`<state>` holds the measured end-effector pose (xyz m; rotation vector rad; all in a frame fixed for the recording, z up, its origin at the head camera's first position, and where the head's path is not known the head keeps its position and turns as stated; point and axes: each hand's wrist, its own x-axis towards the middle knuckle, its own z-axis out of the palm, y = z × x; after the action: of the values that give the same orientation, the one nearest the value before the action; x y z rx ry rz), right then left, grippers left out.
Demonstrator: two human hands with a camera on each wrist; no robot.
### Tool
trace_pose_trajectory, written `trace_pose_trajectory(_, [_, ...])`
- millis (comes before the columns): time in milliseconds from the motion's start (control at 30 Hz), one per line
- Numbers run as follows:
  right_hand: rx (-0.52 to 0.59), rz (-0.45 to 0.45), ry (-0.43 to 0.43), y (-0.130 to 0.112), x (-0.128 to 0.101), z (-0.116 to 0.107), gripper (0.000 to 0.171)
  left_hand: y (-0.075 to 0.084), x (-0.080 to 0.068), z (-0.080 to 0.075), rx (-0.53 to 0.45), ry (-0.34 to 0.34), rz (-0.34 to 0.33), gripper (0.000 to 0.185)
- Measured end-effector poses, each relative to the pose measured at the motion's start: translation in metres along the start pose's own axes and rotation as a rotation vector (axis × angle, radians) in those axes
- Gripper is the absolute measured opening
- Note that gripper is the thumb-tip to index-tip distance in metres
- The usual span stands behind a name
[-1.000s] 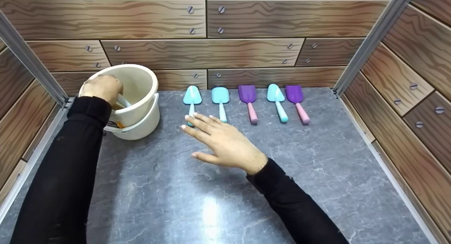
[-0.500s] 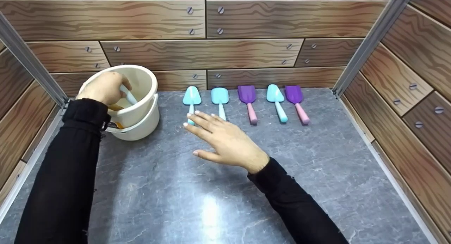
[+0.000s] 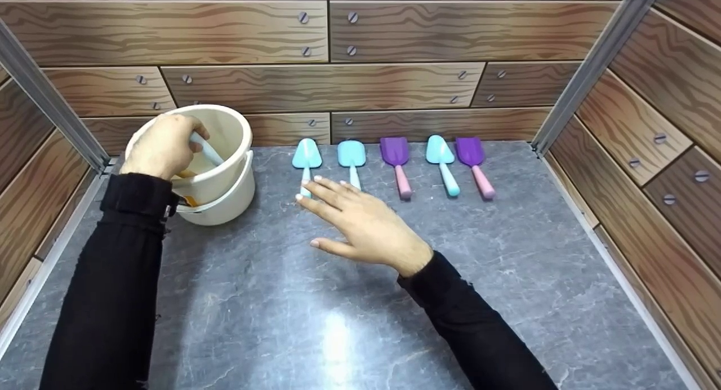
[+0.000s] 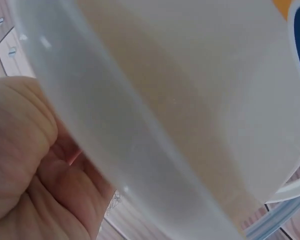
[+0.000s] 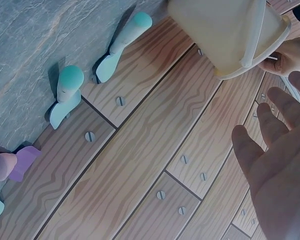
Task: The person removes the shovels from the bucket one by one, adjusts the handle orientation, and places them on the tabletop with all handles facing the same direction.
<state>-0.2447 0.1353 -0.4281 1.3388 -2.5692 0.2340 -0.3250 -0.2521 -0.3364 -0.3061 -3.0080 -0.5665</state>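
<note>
At the left stands a cream bucket point(image 3: 243, 136) with a white carrying handle. My left hand point(image 3: 160, 145) reaches over its rim, fingers curled round a pale blue handle point(image 3: 208, 150) that slants down inside; its lower end is hidden. In the left wrist view, the bucket's wall point(image 4: 110, 100) fills much of the frame, with my left hand point(image 4: 20, 160) beside the rim. My right hand point(image 3: 366, 224) is held flat with fingers spread, overlapping the handle ends of two turquoise hand trowels point(image 3: 307, 153) point(image 3: 352, 152) in the head view.
Along the back wall, the row continues with a purple scoop point(image 3: 395, 149) with pink handle, another turquoise trowel point(image 3: 439, 149) and a second purple scoop point(image 3: 471, 150). The grey marbled table point(image 3: 253, 305) lies between wood-patterned walls point(image 3: 394, 85) and metal corner posts point(image 3: 591, 69).
My left hand has risen a little out of the bucket, bringing the pale blue handle into view between its fingers. The right hand has shifted only slightly right.
</note>
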Motion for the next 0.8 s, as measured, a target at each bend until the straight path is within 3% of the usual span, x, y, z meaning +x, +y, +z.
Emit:
trace_pose_trajectory(233, [-0.001, 0.017, -0.015, 0.001, -0.002, -0.001, 0.079, 0.005, -0.008, 0.011, -0.013, 0.119, -0.002, 0.026])
trace_pose_trajectory(800, [0.017, 0.041, -0.019, 0.011, -0.011, -0.002, 0.080, 0.020, -0.035, 0.034, -0.105, 0.332, -0.064, 0.026])
